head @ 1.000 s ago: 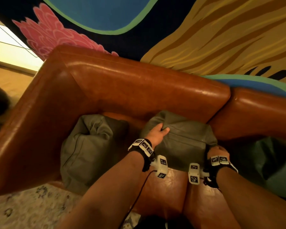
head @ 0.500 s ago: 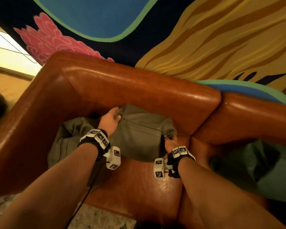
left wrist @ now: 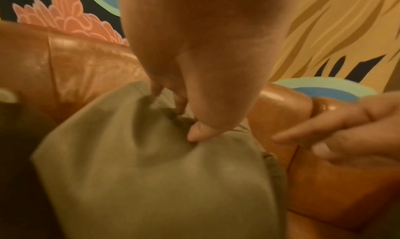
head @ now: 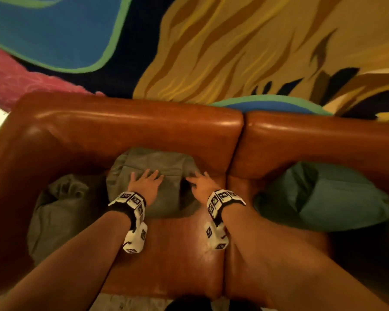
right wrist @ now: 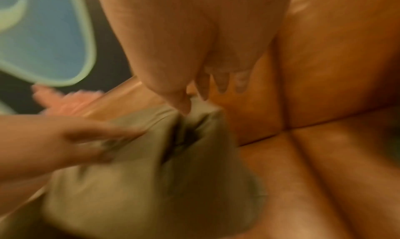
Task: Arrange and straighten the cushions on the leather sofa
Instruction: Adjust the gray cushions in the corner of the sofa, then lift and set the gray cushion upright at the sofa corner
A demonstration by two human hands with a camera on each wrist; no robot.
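Change: Where half a second ago both hands were gripping the middle olive-green fabric cushion by its edges, they are now lying flat on its face, and it is leaning against the backrest of the shiny tan-brown leather sofa, centre of the frame.
Meaning: The carrying seems finished; this looks like patting and smoothing the cushion into place.
Left hand: Fingers are spreading out straight, palm pressing the cushion's front; the left wrist view shows fingertips denting the cloth, nothing clasped.
Right hand: Fingers are fanning apart, touching the cushion's right edge, holding nothing.
Other cushions: A slumped grey-green fabric cushion is lying in the sofa's corner at lower left, touching the middle one; a teal fabric cushion is tilting at right, well apart, both likely awaiting straightening.
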